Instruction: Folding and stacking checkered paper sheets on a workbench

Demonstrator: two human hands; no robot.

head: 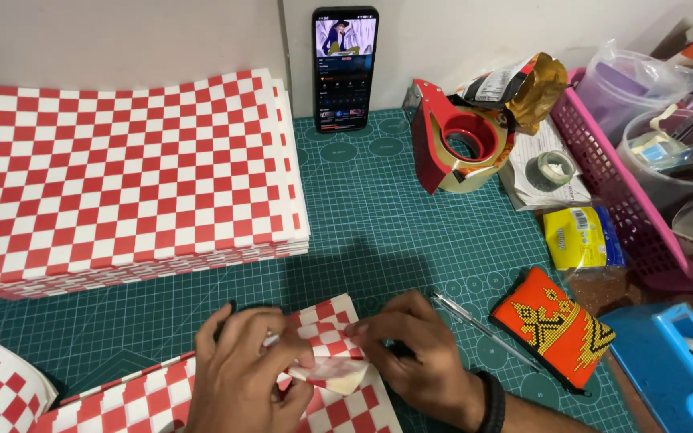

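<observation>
A: What are the hands doing?

B: Both are at the near edge of the green cutting mat (378, 232). The left hand (246, 365) and the right hand (415, 353) pinch a small folded paper packet (337, 370) between fingers and thumbs, closed on it from either side.

A: Where does the packet sit?

B: On a red-and-white checkered sheet (162, 401) lying near, just under the hands.

A: And around them?

B: A thick stack of checkered paper (134, 180) lies far left. A phone (345, 68) leans upright against the far wall. A red tape dispenser (459, 140) stands to its right, beside a pink basket (619, 192). A pen (483, 329) lies just right of the right hand, then an orange beaded pouch (551, 325) and a blue tape dispenser (675, 365) at near right.
</observation>
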